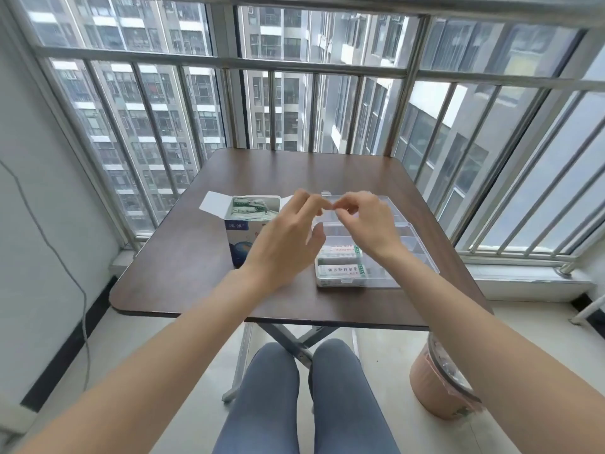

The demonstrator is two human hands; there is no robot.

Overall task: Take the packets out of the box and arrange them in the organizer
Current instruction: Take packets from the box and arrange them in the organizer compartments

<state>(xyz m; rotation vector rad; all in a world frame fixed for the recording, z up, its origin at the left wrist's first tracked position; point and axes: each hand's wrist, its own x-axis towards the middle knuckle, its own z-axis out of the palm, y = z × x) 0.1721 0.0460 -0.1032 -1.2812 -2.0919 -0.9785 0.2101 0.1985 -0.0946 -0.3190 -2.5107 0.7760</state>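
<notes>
Knees [304, 404] in grey trousers sit under the table [183, 267], forearms reaching over it. My left hand [288, 237] and right hand [360, 221] hover together above the clear organizer [415, 257], fingertips curled and nearly meeting — whether they pinch anything between them, I cannot tell. Two packets [342, 260] lie in the organizer's near-left compartment. Just left stands the open box [239, 237], more packets inside. A pink bin [438, 385] stands on the floor at right.
</notes>
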